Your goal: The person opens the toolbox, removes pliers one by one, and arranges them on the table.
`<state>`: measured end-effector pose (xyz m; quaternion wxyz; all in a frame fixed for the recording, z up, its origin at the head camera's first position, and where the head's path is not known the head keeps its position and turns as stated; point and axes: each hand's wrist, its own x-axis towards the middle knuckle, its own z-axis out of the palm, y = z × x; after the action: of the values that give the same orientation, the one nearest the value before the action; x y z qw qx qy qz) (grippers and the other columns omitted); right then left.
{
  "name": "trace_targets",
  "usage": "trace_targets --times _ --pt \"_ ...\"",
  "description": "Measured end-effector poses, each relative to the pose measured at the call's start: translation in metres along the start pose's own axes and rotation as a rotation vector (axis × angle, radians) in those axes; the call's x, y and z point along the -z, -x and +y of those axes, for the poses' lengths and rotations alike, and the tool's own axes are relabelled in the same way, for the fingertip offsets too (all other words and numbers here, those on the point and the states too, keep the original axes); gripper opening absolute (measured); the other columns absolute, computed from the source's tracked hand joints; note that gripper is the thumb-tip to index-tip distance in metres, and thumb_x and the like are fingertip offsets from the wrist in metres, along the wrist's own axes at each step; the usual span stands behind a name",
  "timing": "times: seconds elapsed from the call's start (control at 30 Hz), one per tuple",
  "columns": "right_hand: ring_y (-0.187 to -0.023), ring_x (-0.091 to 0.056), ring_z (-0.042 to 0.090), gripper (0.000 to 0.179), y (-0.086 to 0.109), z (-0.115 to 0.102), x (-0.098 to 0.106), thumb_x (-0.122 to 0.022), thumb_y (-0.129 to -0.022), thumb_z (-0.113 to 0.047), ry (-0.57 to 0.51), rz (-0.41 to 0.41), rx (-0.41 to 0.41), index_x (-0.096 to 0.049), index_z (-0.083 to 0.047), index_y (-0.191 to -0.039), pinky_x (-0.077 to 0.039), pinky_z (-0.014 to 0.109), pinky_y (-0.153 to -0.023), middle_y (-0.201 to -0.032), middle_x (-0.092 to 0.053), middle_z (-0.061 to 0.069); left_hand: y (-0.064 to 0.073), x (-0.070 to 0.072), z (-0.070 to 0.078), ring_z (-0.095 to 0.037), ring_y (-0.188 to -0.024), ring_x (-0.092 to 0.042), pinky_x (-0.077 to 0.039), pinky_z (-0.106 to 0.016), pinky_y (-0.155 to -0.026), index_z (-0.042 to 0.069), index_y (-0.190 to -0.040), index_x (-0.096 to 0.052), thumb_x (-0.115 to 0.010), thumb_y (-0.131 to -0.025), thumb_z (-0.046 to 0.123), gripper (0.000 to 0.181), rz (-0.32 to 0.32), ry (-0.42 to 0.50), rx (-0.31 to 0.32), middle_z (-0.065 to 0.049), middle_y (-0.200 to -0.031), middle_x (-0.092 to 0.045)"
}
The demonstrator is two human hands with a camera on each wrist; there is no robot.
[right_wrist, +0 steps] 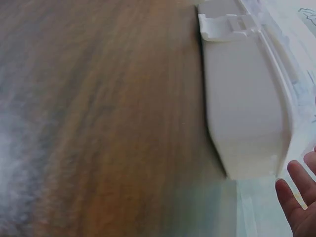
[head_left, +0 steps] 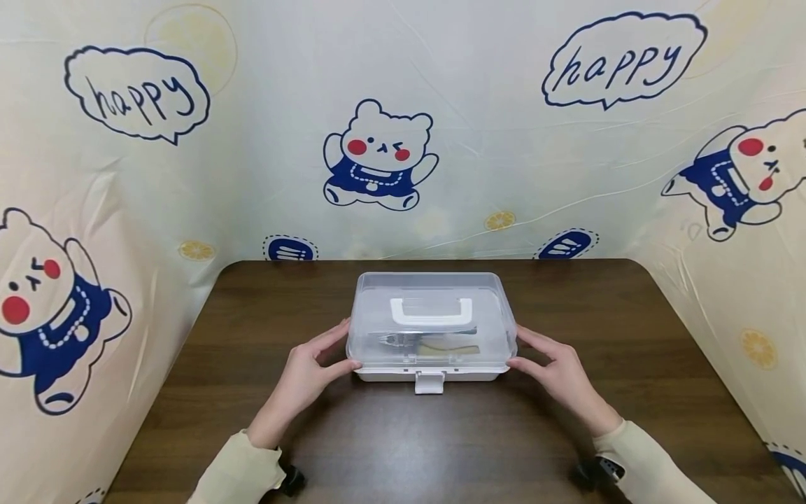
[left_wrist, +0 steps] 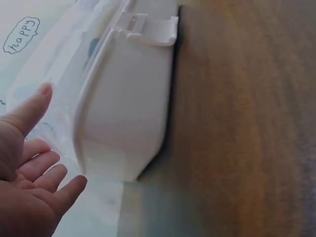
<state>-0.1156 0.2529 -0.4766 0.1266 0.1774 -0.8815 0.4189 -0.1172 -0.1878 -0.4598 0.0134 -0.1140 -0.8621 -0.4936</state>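
A box (head_left: 434,294) with a clear lid and a white base stands on the table, its lid down. A white handle lies on top, and the front latch (head_left: 429,382) sticks outward. Through the lid show a yellowish strip (head_left: 448,349) and a small clear item (head_left: 398,340). My left hand (head_left: 307,371) is at the box's left side, thumb by the front corner, fingers extended along the side. Mirroring it, my right hand (head_left: 557,371) is at the right side. In the left wrist view the fingers (left_wrist: 69,190) are spread beside the lid's edge.
The dark wooden table (head_left: 403,448) extends around the box, with rounded far corners. A pale printed cloth (head_left: 491,161) with cartoon bears hangs behind and at both sides. A dark device (head_left: 292,481) sits under the left sleeve, another (head_left: 588,474) under the right.
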Motion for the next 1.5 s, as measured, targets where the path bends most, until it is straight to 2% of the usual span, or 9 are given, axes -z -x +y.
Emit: trace_targets --times 0.27,0.53,0.73,0.87,1.0,1.2,1.27,1.37,1.5 --pt "-0.118 -0.056 -0.012 0.052 -0.006 -0.009 0.007 -0.089 -0.081 -0.006 0.003 0.042 -0.029 -0.073 -0.002 -0.13 -0.041 0.004 -0.097 -0.128 -0.073 0.013 -0.007 0.006 0.01 -0.032 -0.137 -0.056 -0.049 -0.044 -0.106 0.004 -0.141 -0.065 -0.088 -0.084 0.016 0.063 0.033 0.048 -0.028 -0.013 -0.145 -0.062" --pt "-0.11 -0.059 -0.016 0.044 -0.016 -0.015 0.009 -0.087 -0.082 -0.004 -0.031 0.104 -0.046 -0.075 0.0 -0.124 -0.044 0.004 -0.093 -0.12 -0.075 0.017 -0.017 0.011 0.016 -0.033 -0.131 -0.062 -0.053 -0.046 -0.102 0.004 -0.136 -0.069 -0.088 -0.086 0.019 0.055 0.069 0.072 0.011 -0.014 -0.14 -0.066" --pt "-0.107 -0.06 -0.016 0.04 -0.022 -0.023 0.012 -0.086 -0.085 -0.005 -0.073 0.127 -0.105 -0.076 0.0 -0.124 -0.048 0.006 -0.088 -0.119 -0.075 0.017 -0.024 0.014 0.023 -0.033 -0.126 -0.065 -0.054 -0.048 -0.1 0.002 -0.13 -0.072 -0.088 -0.085 0.015 0.049 0.106 0.087 0.024 -0.016 -0.133 -0.07" --pt "-0.104 -0.064 -0.012 0.038 -0.026 -0.03 0.016 -0.084 -0.088 -0.007 -0.107 0.131 -0.152 -0.076 -0.001 -0.124 -0.051 0.007 -0.085 -0.118 -0.075 0.016 -0.029 0.016 0.029 -0.033 -0.122 -0.068 -0.057 -0.044 -0.096 0.0 -0.128 -0.073 -0.087 -0.085 0.015 0.047 0.128 0.102 0.036 -0.018 -0.128 -0.072" --pt "-0.101 -0.065 -0.012 0.034 -0.033 -0.036 0.02 -0.082 -0.09 -0.009 -0.131 0.147 -0.173 -0.076 -0.001 -0.123 -0.052 0.008 -0.084 -0.117 -0.075 0.016 -0.035 0.019 0.036 -0.031 -0.116 -0.071 -0.059 -0.034 -0.092 0.002 -0.126 -0.075 -0.087 -0.087 0.022 0.046 0.14 0.097 0.064 -0.017 -0.123 -0.074" --pt "-0.094 -0.068 -0.01 0.026 -0.046 -0.041 0.023 -0.081 -0.092 -0.011 -0.159 0.199 -0.197 -0.079 -0.002 -0.116 -0.053 0.01 -0.081 -0.11 -0.077 0.013 -0.044 0.024 0.048 -0.028 -0.105 -0.074 -0.057 -0.019 -0.08 0.007 -0.121 -0.079 -0.085 -0.089 0.034 0.042 0.17 0.025 0.106 -0.013 -0.113 -0.078" --pt "-0.092 -0.069 -0.008 0.024 -0.05 -0.042 0.024 -0.081 -0.093 -0.014 -0.172 0.218 -0.21 -0.08 -0.002 -0.113 -0.054 0.011 -0.08 -0.106 -0.079 0.005 -0.047 0.025 0.051 -0.027 -0.104 -0.074 -0.056 -0.021 -0.078 0.008 -0.119 -0.08 -0.084 -0.089 0.036 0.041 0.185 0.008 0.107 -0.012 -0.11 -0.079" --pt "-0.092 -0.071 -0.004 0.024 -0.056 -0.043 0.025 -0.079 -0.095 -0.021 -0.176 0.234 -0.234 -0.082 -0.003 -0.11 -0.054 0.013 -0.08 -0.101 -0.079 -0.008 -0.053 0.026 0.055 -0.026 -0.105 -0.074 -0.058 -0.029 -0.084 0.008 -0.116 -0.081 -0.082 -0.091 0.038 0.04 0.203 0.021 0.113 -0.01 -0.11 -0.079" --pt "-0.092 -0.073 0.003 0.032 -0.065 -0.044 0.027 -0.074 -0.099 -0.033 -0.168 0.244 -0.286 -0.082 -0.004 -0.108 -0.055 0.015 -0.081 -0.1 -0.081 -0.001 -0.06 0.027 0.059 -0.026 -0.109 -0.072 -0.057 -0.044 -0.096 0.007 -0.114 -0.082 -0.08 -0.093 0.041 0.04 0.218 0.082 0.128 -0.01 -0.109 -0.079"
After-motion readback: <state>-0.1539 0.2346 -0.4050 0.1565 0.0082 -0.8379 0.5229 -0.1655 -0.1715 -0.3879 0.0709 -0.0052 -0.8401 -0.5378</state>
